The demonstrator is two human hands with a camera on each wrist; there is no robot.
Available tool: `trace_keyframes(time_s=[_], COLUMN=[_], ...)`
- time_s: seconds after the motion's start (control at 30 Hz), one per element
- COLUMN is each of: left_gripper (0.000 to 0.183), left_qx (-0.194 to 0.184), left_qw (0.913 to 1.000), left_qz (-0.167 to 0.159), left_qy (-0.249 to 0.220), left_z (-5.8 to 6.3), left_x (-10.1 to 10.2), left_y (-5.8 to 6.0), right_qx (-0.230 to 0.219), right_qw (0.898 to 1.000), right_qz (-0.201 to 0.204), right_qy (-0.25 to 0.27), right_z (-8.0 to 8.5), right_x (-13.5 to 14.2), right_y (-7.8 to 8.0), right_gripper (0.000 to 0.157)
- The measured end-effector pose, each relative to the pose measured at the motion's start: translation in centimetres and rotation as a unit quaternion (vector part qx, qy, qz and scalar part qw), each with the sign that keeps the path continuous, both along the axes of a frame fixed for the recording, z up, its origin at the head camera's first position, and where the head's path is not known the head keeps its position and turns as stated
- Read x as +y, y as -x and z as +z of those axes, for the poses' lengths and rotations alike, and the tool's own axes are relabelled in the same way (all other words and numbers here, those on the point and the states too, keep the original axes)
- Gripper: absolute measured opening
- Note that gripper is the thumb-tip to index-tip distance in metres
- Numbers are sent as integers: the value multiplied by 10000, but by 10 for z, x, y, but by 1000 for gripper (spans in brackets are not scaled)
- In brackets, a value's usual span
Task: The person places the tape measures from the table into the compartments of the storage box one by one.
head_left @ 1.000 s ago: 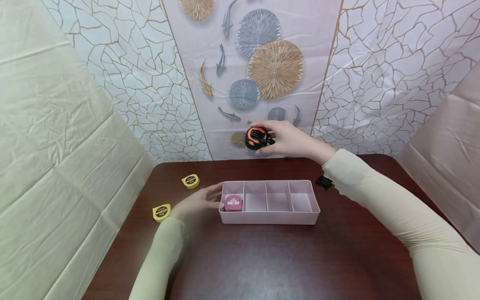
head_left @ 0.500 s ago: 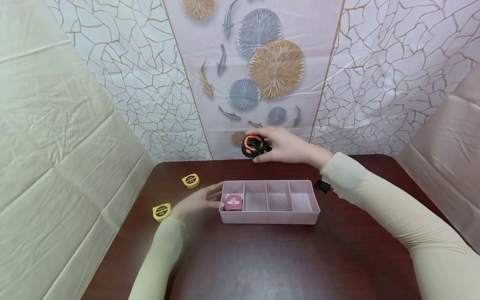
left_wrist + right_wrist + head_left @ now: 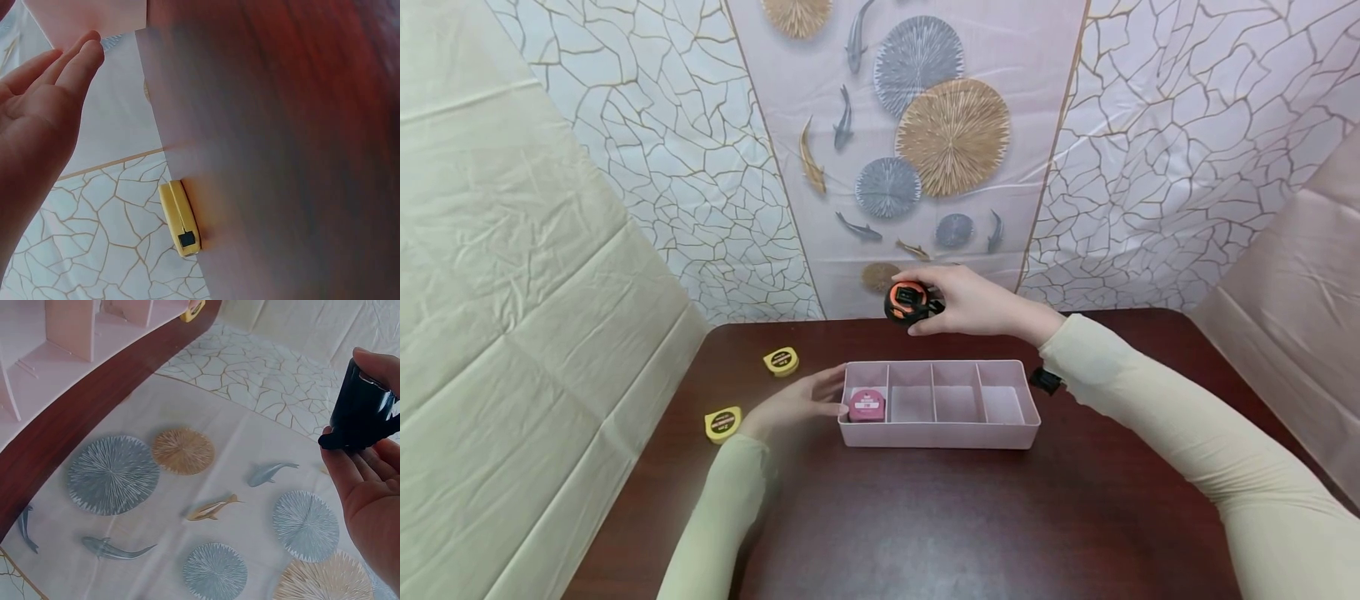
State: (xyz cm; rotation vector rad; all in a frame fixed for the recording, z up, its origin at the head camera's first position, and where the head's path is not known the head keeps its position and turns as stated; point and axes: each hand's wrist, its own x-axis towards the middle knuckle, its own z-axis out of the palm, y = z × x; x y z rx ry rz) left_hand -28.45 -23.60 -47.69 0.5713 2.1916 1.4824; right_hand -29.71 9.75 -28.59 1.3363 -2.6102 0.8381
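In the head view my right hand [image 3: 973, 302] holds an orange-and-black tape measure [image 3: 907, 302] in the air beyond the pink divided tray [image 3: 940, 436]. The right wrist view shows that tape measure [image 3: 362, 406] between thumb and fingers, its dark side facing the camera. My left hand [image 3: 793, 406] touches the tray's left end, thumb near the front corner. Its fingers lie nearly straight against the tray [image 3: 94, 15] in the left wrist view. A pink tape measure [image 3: 867, 406] sits in the leftmost compartment. The other compartments hold nothing.
Two yellow tape measures lie on the dark wooden table [image 3: 940, 517] left of the tray: one [image 3: 782, 362] farther back, the other [image 3: 723, 424] by my left wrist. Behind the table hangs a patterned cloth [image 3: 955, 137]. Pale cloth walls [image 3: 550, 300] stand at both sides.
My right hand has come down toward the tray and slightly left, still gripping the orange-and-black tape measure. The left hand and the tray have stayed put.
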Motion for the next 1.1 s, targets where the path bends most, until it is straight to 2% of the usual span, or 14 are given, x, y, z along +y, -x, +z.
trace_keyframes(time_s=[0.23, 0.53, 0.73, 1.1], left_gripper=[84, 85, 87, 83], left_qx=[20, -25, -175, -134], left_qw=[10000, 10000, 9998, 9999], left_qz=[-36, -37, 28, 42], left_qy=[-62, -13, -63, -88], left_z=[0, -2, 0, 6], left_x=[0, -1, 1, 3], left_y=[-1, 0, 0, -5], right_qx=[13, -203, -160, -408], right_qw=[10000, 9996, 9992, 9982], right_qz=[76, 144, 209, 250], right_qy=[-33, -160, -304, -352], right_z=[-10, -23, -34, -41], right_x=[2, 2, 1, -4], right_y=[1, 1, 1, 0], right_gripper=[69, 71, 71, 70])
